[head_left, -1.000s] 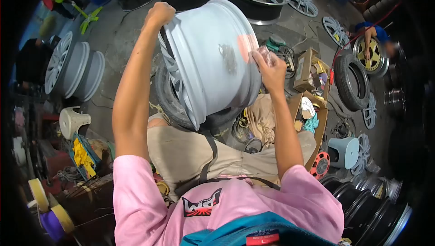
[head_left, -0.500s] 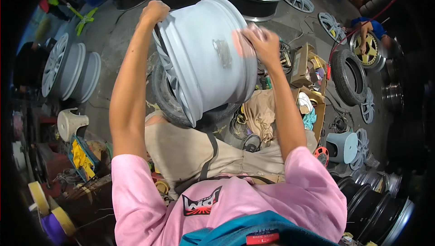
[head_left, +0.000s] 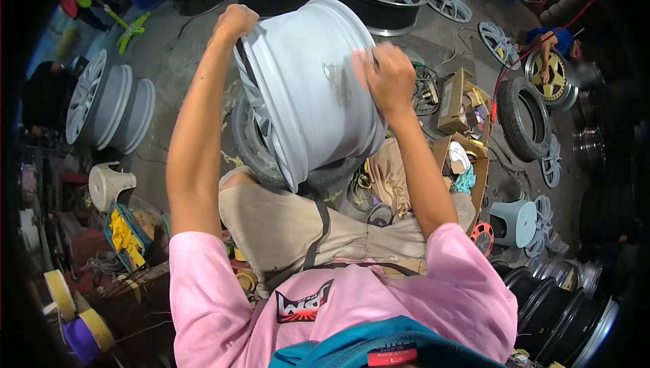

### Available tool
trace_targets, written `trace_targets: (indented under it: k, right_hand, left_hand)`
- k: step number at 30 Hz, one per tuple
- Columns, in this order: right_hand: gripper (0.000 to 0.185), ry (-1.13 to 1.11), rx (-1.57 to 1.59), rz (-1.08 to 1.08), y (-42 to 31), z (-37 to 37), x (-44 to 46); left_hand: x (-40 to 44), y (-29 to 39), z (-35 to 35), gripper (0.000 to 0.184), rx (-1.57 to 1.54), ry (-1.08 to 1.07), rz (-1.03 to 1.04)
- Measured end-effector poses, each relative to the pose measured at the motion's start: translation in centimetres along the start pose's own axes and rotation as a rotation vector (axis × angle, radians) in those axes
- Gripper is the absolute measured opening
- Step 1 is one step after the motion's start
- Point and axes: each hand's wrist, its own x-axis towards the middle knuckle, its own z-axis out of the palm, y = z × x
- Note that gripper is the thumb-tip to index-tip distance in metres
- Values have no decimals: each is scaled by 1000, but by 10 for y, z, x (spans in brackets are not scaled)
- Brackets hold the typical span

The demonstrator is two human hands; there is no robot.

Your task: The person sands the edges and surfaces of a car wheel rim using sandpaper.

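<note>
A pale grey wheel rim (head_left: pixel 308 90) stands tilted on a black tire (head_left: pixel 252 141) in front of my knees, its spoked face turned left. My left hand (head_left: pixel 238 21) grips the rim's upper left edge with its fingers curled over. Near the right edge of the barrel, my right hand (head_left: pixel 391 75) is closed against the surface; whatever it holds is hidden behind the fingers. Beside these fingers shows a reddish-pink patch (head_left: pixel 359 70) on the barrel. A dark, worn grey patch (head_left: pixel 336 83) lies on the barrel's middle.
Several rims stand beyond the work, with grey rims (head_left: pixel 115 107) at left. Right of me are a cardboard box (head_left: pixel 452 102), a loose tire (head_left: pixel 525 119) and a blue stool (head_left: pixel 514 222). A co-worker's arm (head_left: pixel 546 60) reaches to a gold rim (head_left: pixel 556 78). A white stool (head_left: pixel 110 184) stands left.
My right hand has turned and moved slightly along the barrel's right edge; the pink object seen in its fingers earlier is now hidden. My left hand keeps its grip on the rim.
</note>
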Motion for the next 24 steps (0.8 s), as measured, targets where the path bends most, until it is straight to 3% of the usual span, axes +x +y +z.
trace_targets:
  k: [3,8,15,20,24]
  right_hand:
    - [20,-39,18,20,-3,-19,-49]
    - [21,-57,-6,-104,11,11,14]
    - [21,-118,17,-12,3,-17,-40]
    - [22,-66,75,-26,10,11,12]
    - [28,-12,218,241,8,-7,-36]
  left_hand:
    - [5,-4,4,45,-27,42,-31]
    - [1,4,1,46,-3,-5,-47]
    - [-3,5,3,46,-21,27,-79]
    - [6,-3,-3,45,96,-55,37]
    - [9,-13,3,44,-20,-2,13]
